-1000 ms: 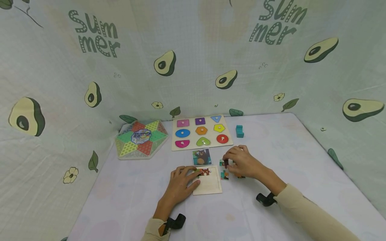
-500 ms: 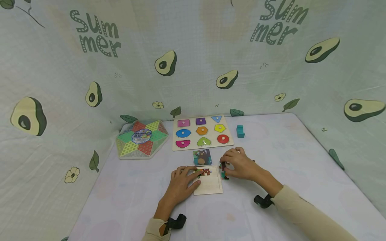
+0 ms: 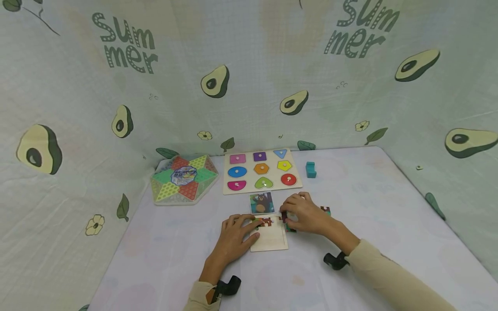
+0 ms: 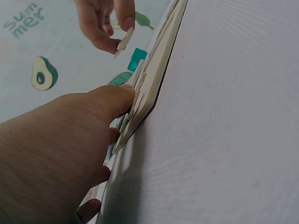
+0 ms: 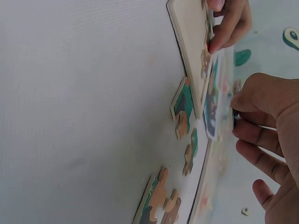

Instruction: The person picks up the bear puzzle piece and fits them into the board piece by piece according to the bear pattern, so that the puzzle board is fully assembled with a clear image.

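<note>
My left hand (image 3: pixel 232 236) rests over the left side of a shallow wooden puzzle tray (image 3: pixel 271 244), its fingertips touching jigsaw pieces (image 3: pixel 266 222) fitted along the top. To the right, my right hand (image 3: pixel 305 214) pinches a dark brown jigsaw piece (image 3: pixel 284 217) between thumb and fingers, just above the table by the tray's upper right corner. Seen edge-on in the left wrist view, that piece (image 4: pixel 124 43) is held tilted. Several loose pieces (image 5: pixel 183 107) lie beside the tray in the right wrist view, mostly hidden under my right hand in the head view.
A bear picture card (image 3: pixel 262 203) lies just behind the tray. Farther back are a shape-peg board (image 3: pixel 253 172), a star-patterned game box (image 3: pixel 183 179) and a teal block (image 3: pixel 311 169). Printed cloth (image 3: pixel 249 73) hangs behind the table.
My right hand has picked up the dark brown piece and moved left with it toward the tray's corner, uncovering a loose piece on its right. My left hand has stayed in place.
</note>
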Tool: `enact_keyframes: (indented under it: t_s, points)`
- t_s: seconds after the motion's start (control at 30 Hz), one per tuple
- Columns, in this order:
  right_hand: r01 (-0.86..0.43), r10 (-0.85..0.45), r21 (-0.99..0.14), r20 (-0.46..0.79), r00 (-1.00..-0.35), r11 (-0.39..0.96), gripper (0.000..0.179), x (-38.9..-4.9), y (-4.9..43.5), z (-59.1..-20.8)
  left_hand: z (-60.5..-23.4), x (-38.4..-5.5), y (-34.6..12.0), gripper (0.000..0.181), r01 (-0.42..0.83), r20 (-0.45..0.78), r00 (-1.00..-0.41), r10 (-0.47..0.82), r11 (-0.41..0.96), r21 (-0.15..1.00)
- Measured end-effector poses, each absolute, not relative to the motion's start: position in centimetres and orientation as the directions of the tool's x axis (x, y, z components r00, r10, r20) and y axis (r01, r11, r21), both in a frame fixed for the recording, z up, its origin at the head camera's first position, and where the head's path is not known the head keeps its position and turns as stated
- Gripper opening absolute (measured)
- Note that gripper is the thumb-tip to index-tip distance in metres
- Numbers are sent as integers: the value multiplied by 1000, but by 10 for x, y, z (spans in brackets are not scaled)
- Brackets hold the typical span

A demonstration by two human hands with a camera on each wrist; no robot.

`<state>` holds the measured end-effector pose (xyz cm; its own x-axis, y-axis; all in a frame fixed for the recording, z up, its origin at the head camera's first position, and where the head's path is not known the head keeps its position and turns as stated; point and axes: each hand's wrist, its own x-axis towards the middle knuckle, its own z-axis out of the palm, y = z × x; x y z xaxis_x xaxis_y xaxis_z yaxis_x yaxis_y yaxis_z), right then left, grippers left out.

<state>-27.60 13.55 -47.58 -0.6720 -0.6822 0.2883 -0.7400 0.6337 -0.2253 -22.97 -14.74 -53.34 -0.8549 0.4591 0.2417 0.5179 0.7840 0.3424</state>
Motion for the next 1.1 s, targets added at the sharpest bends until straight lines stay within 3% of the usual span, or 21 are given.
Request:
enact_keyframes:
  t_s: [0.53,1.1]
  points:
    - [-766,-705,-195,304,-641,613,25,-278,124,-485,-532,-231,-148,42,516,232,-856,462,783,348]
    - [-760,-710,-184,273,-649,624,26,-278,119,-495,-535,-232,-148,42,514,238,-857,457,792,330]
